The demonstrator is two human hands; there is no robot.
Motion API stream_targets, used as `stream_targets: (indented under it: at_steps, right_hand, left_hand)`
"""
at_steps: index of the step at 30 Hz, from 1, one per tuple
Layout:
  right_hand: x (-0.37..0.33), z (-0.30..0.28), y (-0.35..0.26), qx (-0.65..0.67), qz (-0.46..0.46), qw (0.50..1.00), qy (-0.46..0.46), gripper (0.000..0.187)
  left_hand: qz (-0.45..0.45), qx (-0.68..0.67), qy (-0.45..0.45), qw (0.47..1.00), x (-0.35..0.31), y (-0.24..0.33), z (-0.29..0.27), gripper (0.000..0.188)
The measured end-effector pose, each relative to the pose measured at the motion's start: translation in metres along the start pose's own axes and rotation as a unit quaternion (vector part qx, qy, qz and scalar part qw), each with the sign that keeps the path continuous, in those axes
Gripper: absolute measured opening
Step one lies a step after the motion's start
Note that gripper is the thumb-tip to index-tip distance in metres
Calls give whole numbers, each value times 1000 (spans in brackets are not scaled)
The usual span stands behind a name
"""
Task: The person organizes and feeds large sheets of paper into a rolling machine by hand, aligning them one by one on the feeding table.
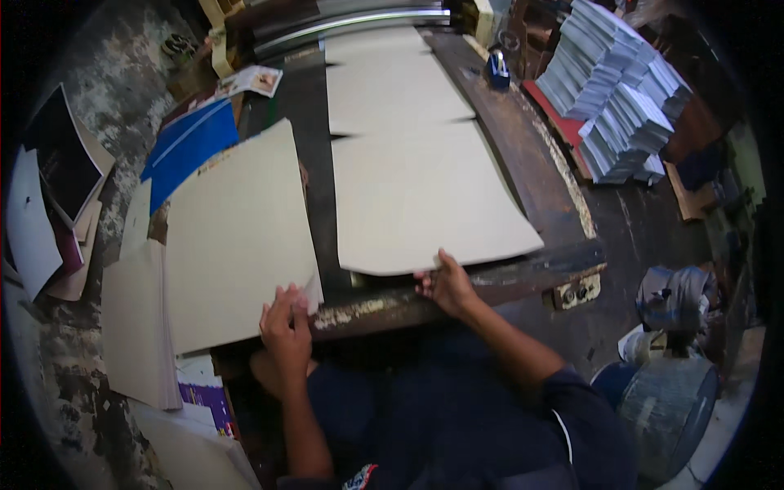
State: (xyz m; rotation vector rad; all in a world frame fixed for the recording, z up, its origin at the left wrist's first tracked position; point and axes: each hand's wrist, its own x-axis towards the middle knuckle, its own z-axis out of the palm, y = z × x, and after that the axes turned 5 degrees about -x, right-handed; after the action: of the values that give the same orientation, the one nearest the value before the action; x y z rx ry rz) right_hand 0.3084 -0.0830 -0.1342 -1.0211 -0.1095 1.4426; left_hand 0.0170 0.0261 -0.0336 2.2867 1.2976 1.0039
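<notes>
My right hand (447, 286) grips the near edge of a large cream sheet (429, 200), its thumb on top and its fingers below. This sheet lies on a dark worktable (318, 180), in line with more cream sheets (392, 86) that reach back to a metal bar. To the left, my left hand (287, 322) is closed at the near right corner of a stack of similar sheets (237, 237), where a top corner looks slightly lifted. How the fingertips hold that corner is partly hidden.
Tall stacks of folded white paper (608, 90) stand at the far right. A dark blue tape dispenser (497, 70) sits near the table's far right edge. Left are a blue sheet (189, 145) and loose covers (65, 171). A blue-grey drum (670, 408) stands low on the right.
</notes>
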Motion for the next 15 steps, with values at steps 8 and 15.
stream_targets:
  at_steps: [8, 15]
  right_hand:
    - [-29, 12, -20, 142, -40, 980, 136, 58]
    - [-74, 27, -55, 179, -81, 979, -48, 52]
  left_hand:
    - [-178, -450, 232, 844, 14, 16, -18, 45]
    - [-14, -278, 44, 959, 1, 44, 3, 31]
